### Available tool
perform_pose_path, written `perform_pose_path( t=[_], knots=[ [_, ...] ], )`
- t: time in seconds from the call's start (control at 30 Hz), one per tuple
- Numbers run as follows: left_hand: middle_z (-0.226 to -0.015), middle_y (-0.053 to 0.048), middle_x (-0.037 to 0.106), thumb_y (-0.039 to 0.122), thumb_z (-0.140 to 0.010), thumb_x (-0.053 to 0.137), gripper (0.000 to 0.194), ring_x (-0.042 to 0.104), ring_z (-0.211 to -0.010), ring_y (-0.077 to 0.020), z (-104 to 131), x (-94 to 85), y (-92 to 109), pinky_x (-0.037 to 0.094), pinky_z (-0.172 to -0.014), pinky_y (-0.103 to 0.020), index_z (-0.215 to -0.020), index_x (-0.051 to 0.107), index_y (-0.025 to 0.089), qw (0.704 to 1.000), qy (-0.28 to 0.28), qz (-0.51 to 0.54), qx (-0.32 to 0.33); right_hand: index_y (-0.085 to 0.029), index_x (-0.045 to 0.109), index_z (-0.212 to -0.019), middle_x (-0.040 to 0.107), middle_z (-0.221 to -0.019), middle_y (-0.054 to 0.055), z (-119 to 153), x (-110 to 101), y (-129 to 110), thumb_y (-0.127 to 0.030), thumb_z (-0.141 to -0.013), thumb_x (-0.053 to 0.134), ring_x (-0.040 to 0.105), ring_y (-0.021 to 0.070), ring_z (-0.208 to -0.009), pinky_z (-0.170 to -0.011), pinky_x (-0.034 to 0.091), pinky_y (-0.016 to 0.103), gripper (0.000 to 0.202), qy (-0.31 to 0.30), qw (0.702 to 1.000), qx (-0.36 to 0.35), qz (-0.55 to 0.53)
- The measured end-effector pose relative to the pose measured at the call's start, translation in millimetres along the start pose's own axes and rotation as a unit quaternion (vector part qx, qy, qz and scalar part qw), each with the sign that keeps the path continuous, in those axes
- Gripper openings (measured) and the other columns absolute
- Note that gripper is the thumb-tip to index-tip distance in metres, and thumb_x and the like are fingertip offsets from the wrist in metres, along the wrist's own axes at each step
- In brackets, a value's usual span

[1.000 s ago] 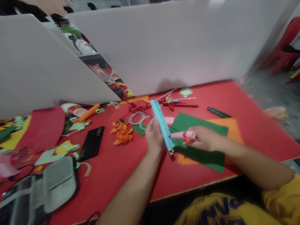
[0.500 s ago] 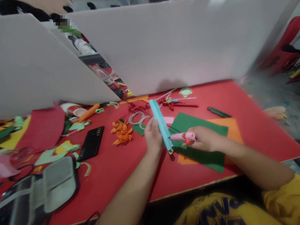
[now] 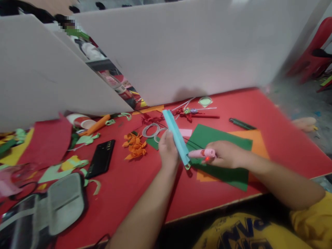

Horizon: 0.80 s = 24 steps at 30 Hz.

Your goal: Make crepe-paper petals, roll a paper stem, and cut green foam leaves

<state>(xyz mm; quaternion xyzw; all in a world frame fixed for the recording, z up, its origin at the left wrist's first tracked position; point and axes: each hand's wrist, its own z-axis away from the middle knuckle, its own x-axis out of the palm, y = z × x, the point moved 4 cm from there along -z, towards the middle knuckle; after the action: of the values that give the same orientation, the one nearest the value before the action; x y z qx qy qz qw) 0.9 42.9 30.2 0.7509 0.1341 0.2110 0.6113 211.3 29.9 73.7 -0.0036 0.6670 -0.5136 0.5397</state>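
Observation:
My left hand point(image 3: 167, 150) is closed around a light blue folded paper strip point(image 3: 173, 128), which slants down to the right above the red table. A small pale green loop point(image 3: 187, 166) shows at the strip's lower end. In my right hand point(image 3: 228, 154) is a pink glue gun point(image 3: 198, 153) with a glowing red light. Its tip meets the strip's right edge near the lower end; whether glue is coming out cannot be made out. Below my right hand lie a green paper sheet point(image 3: 220, 136) and an orange sheet point(image 3: 261, 147).
Orange paper flowers point(image 3: 136, 147), a black phone point(image 3: 101, 158) and an unzipped grey case point(image 3: 66, 204) lie leftward. Behind the strip are coiled wire point(image 3: 149, 130) and red paper pieces point(image 3: 188, 117). A dark green cutter knife point(image 3: 242, 123) rests at right. White panels point(image 3: 181, 52) stand behind.
The blue strip and my left hand have shifted slightly to the left. The glue gun's tip has followed a little to the left, still at the strip's edge.

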Motion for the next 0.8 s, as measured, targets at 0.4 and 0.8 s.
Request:
perform_pose_path(
  t=[0.4, 0.8],
  knots=[
    [-0.06, 0.006, 0.049, 0.065, -0.095, 0.069, 0.051, 0.043, -0.049, -0.0091, -0.2, -0.3, -1.7, 0.035, -0.046, -0.022, -0.074, 0.052, 0.021, 1.0, 0.0, 0.013, -0.004, -0.019, 0.076, -0.087, 0.074, -0.094, 0.007, 0.3, 0.4, -0.3, -0.035, -0.095, 0.069, 0.063, 0.0204, -0.082, -0.066, 0.032, 0.028, 0.019, -0.011, 1.0, 0.01, 0.015],
    [-0.06, 0.006, 0.048, 0.067, -0.095, 0.066, 0.053, 0.042, -0.049, -0.0091, -1.3, -1.2, -2.7, 0.035, -0.044, -0.021, -0.075, 0.051, 0.021, 1.0, -0.004, 0.002, 0.008, -0.019, 0.076, -0.088, 0.074, -0.093, 0.006, 1.3, -0.3, 1.0, -0.038, -0.097, 0.069, 0.063, 0.0201, -0.082, -0.067, 0.033, 0.027, 0.022, -0.014, 1.0, 0.005, 0.006]
  ],
)
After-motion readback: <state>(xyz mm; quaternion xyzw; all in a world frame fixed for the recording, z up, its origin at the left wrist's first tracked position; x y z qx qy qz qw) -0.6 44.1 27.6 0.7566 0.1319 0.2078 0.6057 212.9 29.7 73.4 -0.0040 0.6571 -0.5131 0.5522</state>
